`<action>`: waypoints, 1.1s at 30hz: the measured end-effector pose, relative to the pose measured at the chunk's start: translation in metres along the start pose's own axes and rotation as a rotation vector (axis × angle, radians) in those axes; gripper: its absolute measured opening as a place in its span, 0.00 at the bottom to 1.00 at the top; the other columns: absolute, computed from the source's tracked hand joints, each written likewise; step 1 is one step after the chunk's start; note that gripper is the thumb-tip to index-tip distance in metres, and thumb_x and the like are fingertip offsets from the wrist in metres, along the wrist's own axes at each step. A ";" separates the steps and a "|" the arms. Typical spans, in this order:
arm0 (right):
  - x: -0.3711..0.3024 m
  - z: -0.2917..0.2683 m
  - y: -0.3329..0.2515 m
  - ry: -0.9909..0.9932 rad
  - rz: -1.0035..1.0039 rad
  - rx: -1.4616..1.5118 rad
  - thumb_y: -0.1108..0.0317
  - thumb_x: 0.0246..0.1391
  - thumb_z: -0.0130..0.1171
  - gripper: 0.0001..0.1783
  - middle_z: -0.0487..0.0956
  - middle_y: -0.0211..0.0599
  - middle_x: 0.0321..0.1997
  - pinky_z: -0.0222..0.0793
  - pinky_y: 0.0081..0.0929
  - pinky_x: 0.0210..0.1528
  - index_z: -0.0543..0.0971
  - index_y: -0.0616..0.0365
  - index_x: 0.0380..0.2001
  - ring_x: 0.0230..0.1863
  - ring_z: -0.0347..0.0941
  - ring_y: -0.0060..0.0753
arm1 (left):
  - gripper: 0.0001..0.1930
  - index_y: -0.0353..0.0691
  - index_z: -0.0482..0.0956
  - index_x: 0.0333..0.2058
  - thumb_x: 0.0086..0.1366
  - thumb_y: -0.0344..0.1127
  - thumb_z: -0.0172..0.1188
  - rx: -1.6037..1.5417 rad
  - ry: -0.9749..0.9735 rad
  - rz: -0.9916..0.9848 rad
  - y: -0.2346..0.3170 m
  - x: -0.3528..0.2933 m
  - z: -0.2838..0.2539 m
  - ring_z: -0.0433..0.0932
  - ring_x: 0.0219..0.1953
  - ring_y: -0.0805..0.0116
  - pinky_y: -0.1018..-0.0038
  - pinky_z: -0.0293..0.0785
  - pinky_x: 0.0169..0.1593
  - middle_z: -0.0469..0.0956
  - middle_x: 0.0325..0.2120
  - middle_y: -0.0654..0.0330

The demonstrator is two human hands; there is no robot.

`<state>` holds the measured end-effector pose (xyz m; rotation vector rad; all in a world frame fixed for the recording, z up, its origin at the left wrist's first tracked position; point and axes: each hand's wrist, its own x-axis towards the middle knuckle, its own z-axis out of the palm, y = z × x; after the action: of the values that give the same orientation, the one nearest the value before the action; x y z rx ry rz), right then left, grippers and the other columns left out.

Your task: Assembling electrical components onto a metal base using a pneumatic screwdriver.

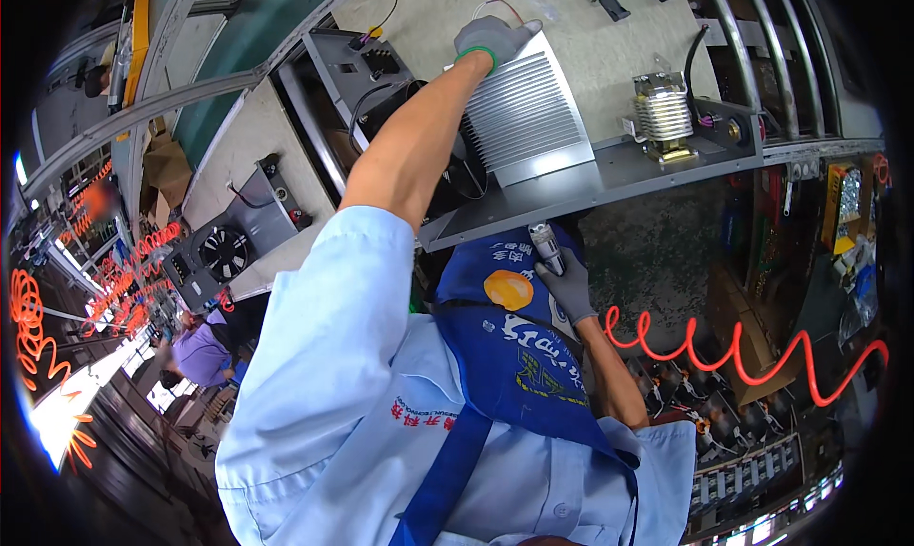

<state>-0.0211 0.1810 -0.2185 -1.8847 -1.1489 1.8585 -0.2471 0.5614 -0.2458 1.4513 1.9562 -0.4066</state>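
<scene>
Left hand (pixel 495 39): grey glove, green band at the wrist, arm stretched far forward over the bench (pixel 638 56). It lies on the far end of a silver finned heat sink (pixel 531 118). Fingers look bent over the edge; cannot tell whether they grip it or only press on it. A thin wire (pixel 505 5) loops up just beyond the glove.

Heat sink position: inside a grey metal chassis (pixel 609 177), fins up, near end beside the chassis's long front strip. Left of it, partly behind the forearm, are dark parts and a grey end panel (pixel 328 53) with black fittings. Right of it, well apart, a ribbed metal component (pixel 663 108) stands upright close to the chassis's right end; a black cable (pixel 691 65) rises beside it.

Right hand (pixel 569 291): grey glove, held low in front of the blue apron (pixel 509 294), on the near side of the chassis. Fingers are closed around a silver cylindrical tool (pixel 545 247), its end tilted up toward the front strip.

Surroundings: red coiled hose (pixel 728 351) hangs to the right of the right forearm. On the left, a second grey unit with a black fan (pixel 224 251) rests on another surface; farther off, a person in purple (pixel 202 351) is bent forward
</scene>
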 end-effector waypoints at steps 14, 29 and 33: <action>0.009 0.023 0.027 0.015 0.004 0.068 0.56 0.50 0.70 0.21 0.81 0.44 0.31 0.71 0.31 0.37 0.78 0.60 0.38 0.33 0.79 0.31 | 0.47 0.38 0.86 0.39 0.55 0.82 0.42 -0.014 0.072 0.029 -0.010 0.016 0.018 0.82 0.43 0.51 0.61 0.72 0.47 0.83 0.40 0.48; 0.000 0.041 0.018 0.040 0.010 0.147 0.49 0.47 0.69 0.25 0.81 0.44 0.31 0.72 0.33 0.41 0.79 0.59 0.38 0.33 0.79 0.39 | 0.41 0.42 0.78 0.52 0.64 0.73 0.36 0.103 0.249 0.240 -0.007 -0.025 -0.002 0.75 0.54 0.43 0.58 0.68 0.57 0.78 0.49 0.40; -0.006 0.041 0.011 -0.054 0.142 0.227 0.48 0.48 0.67 0.24 0.80 0.37 0.26 0.73 0.31 0.34 0.79 0.58 0.37 0.25 0.78 0.33 | 0.38 0.48 0.80 0.52 0.60 0.72 0.42 0.231 0.184 0.254 0.013 -0.030 0.001 0.74 0.58 0.47 0.61 0.67 0.60 0.75 0.54 0.44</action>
<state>-0.0546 0.1554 -0.2279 -1.8397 -0.7965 2.0292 -0.2298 0.5437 -0.2249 1.9198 1.8782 -0.4057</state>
